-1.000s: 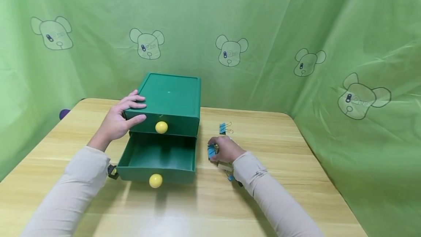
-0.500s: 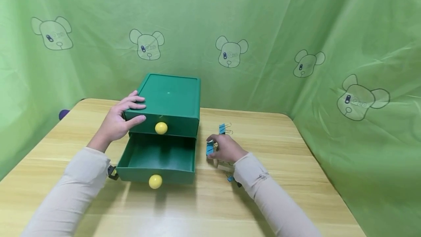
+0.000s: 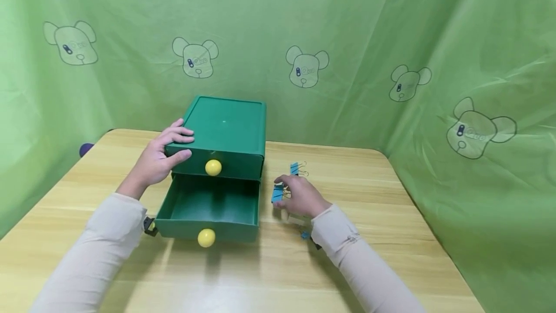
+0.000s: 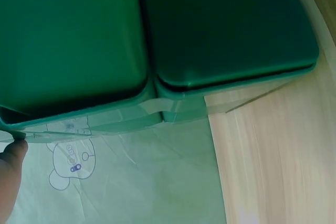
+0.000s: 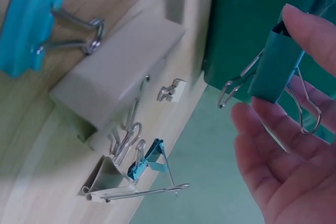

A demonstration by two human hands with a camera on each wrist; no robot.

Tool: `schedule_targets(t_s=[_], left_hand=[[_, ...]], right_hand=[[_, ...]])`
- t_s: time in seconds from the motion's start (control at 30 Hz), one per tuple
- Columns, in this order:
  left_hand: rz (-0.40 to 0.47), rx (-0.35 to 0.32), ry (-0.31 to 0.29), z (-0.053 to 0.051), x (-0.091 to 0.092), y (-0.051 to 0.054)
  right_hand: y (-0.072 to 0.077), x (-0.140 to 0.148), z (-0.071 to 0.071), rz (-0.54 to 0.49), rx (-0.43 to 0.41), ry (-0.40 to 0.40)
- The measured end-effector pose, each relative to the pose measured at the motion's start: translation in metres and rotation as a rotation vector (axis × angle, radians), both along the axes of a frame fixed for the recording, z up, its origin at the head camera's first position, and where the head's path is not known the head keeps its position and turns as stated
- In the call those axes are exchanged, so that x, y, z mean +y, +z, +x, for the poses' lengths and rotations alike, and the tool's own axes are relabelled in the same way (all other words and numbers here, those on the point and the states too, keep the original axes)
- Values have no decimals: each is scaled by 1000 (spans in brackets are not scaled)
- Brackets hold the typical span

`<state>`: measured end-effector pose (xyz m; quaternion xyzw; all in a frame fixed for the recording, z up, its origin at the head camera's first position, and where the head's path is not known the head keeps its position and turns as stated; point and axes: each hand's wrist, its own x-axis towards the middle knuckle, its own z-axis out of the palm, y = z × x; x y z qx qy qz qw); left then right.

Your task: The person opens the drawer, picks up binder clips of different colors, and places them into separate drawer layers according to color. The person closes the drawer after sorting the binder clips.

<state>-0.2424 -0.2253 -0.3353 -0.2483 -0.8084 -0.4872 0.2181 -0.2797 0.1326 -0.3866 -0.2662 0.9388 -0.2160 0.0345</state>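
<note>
My right hand pinches a blue binder clip between thumb and fingers, beside the right side of the green drawer unit. In the right wrist view, the held clip's two wire handles stick out on either side. My left hand rests on the unit's left front top corner, fingers over the top and thumb along the front. The lower drawer is pulled out, and its visible floor is bare. The upper drawer, with a yellow knob, is closed.
Another blue binder clip lies behind my right hand. White binder clips and a smaller blue one lie under and near it, partly hidden in the head view. A black object sits at the lower drawer's left.
My right hand has risen slightly with the blue binder clip, uncovering more of a white clip beneath. My left hand and the drawers have stayed in place.
</note>
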Motion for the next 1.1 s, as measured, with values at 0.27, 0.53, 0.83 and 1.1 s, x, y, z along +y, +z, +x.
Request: schedule_targets(t_s=[0.27, 0.53, 0.83, 1.1], left_hand=[[-14, -33, -26, -4, 1, 2], [-8, -47, -25, -3, 0, 3], [25, -21, -15, 2, -4, -2], [-6, -73, -36, 0, -2, 0]], right_hand=[[3, 4, 14, -93, 18, -40], [5, 7, 24, -160, 66, -30], [11, 9, 32, -189, 183, 44], [15, 4, 39, -212, 236, 23]])
